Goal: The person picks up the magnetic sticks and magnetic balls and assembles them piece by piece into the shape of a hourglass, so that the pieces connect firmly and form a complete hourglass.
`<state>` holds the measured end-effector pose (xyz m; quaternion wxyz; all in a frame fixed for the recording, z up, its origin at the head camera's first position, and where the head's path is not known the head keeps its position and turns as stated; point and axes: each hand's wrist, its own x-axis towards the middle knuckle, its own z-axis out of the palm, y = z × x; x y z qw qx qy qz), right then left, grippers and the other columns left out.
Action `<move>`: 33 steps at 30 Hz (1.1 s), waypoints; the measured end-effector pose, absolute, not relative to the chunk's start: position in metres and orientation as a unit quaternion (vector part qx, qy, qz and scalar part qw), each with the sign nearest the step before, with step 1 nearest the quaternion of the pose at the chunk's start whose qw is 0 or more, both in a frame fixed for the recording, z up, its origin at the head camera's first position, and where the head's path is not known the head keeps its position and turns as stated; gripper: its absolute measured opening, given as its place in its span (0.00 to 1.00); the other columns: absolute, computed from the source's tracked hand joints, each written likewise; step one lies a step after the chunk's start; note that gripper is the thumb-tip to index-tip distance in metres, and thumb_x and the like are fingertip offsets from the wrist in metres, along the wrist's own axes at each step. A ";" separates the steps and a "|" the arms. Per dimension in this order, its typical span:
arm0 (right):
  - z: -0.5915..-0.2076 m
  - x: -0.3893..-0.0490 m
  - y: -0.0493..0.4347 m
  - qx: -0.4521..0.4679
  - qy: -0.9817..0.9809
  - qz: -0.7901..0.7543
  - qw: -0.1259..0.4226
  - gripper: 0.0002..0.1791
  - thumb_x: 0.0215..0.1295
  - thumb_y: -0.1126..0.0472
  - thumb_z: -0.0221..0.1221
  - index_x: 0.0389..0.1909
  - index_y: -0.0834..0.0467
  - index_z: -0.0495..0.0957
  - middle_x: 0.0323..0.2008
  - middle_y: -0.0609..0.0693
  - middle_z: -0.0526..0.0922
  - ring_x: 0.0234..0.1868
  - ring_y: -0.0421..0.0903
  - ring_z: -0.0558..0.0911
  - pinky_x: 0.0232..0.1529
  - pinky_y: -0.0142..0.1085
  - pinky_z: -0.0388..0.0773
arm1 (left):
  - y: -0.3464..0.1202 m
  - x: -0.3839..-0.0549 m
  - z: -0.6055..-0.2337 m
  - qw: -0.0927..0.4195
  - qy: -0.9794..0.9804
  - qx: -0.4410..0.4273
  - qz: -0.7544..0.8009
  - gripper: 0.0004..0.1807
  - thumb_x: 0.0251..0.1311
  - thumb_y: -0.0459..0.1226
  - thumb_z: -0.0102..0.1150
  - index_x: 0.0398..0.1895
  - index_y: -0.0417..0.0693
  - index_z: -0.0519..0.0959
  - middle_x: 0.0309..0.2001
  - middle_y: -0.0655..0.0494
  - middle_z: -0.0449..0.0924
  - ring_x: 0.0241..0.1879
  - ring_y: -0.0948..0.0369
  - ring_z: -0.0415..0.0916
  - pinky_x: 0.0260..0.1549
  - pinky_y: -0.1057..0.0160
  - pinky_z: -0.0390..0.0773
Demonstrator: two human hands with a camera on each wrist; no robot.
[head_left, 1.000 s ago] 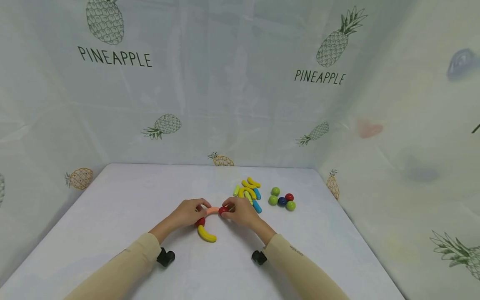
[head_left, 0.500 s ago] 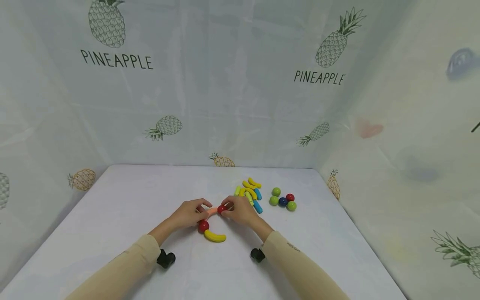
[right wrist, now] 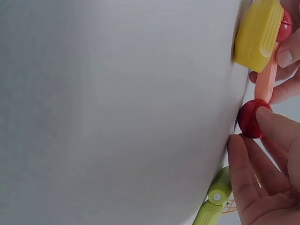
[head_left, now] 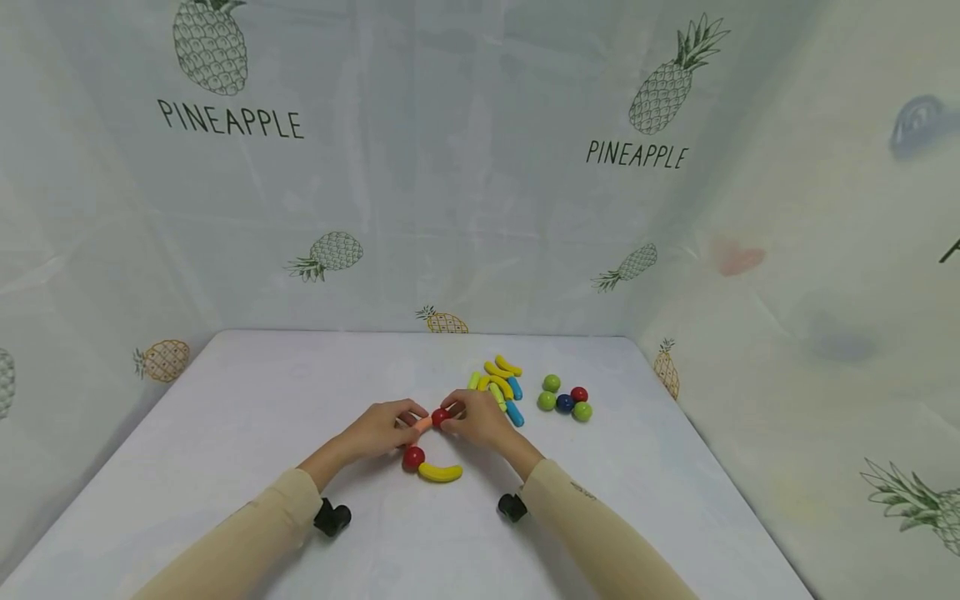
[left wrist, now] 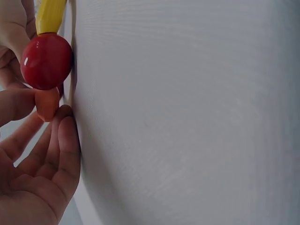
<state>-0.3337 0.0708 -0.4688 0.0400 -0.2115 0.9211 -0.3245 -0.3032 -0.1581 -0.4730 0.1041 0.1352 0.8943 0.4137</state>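
Note:
In the head view, a chain of toy pieces lies between my hands. My left hand (head_left: 381, 429) pinches the orange curved rod (head_left: 423, 424) between thumb and fingers. At that rod's far end is a red ball (head_left: 439, 417), which my right hand (head_left: 480, 419) grips with thumb and fingertips. The other end meets a second red ball (head_left: 413, 458), and a yellow curved rod (head_left: 440, 473) extends rightward from it. Up close, the left wrist view has the orange rod (left wrist: 47, 104) touching a red ball (left wrist: 47, 61). My right thumb presses the ball (right wrist: 253, 118) in the right wrist view.
Beyond my right hand lies a cluster of yellow rods (head_left: 504, 367), blue rods (head_left: 514, 413) and light green rods (head_left: 497, 396). Several green balls (head_left: 582, 412), a dark blue ball (head_left: 565, 403) and another red ball (head_left: 579, 394) are to its right. A printed curtain (head_left: 450, 183) rises behind the white table (head_left: 285, 383).
The near red ball has come out from beside my left hand, shifting right and nearer. The yellow rod has swung round to point right. The orange rod is more tilted; my right hand moved slightly left.

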 end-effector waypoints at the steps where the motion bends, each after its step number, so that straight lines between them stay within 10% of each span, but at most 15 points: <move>1: -0.469 -0.334 0.070 -0.213 0.920 -0.326 0.040 0.12 0.69 0.59 0.71 0.52 0.53 0.86 0.45 0.47 0.90 0.44 0.43 0.85 0.49 0.37 0.85 | -0.158 -0.303 -0.473 0.103 0.894 0.136 0.415 0.16 0.67 0.36 0.66 0.57 0.54 0.83 0.50 0.55 0.85 0.39 0.60 0.82 0.39 0.61 0.84; 33: -0.436 -0.343 0.119 -0.275 0.914 -0.298 0.011 0.17 0.69 0.65 0.70 0.57 0.62 0.85 0.50 0.58 0.89 0.44 0.48 0.86 0.49 0.43 0.86 | -0.156 -0.306 -0.472 0.112 0.913 0.116 0.374 0.27 0.66 0.37 0.64 0.67 0.70 0.80 0.50 0.53 0.83 0.38 0.58 0.78 0.36 0.61 0.79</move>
